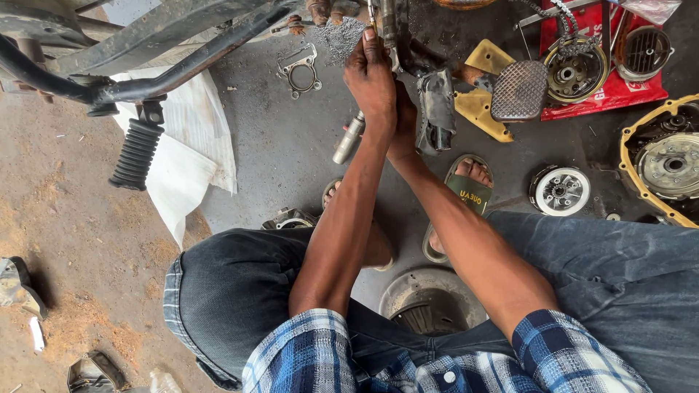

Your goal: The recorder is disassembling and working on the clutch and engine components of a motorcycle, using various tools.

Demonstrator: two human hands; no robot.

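Greasy engine part (393, 29), far floor (291, 160) edge: our left hand (371, 80) closed around it, right hand (403, 120) grip untellable; clutch pieces (559, 191) already off, reassembly outstanding.

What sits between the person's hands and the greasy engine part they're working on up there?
Nothing visible. The left hand already rests on the dark engine part near the top edge, and the right hand lies close behind it, mostly hidden. The silver cylinder lies off to the side.

Greasy engine part (437, 109), upright under frame
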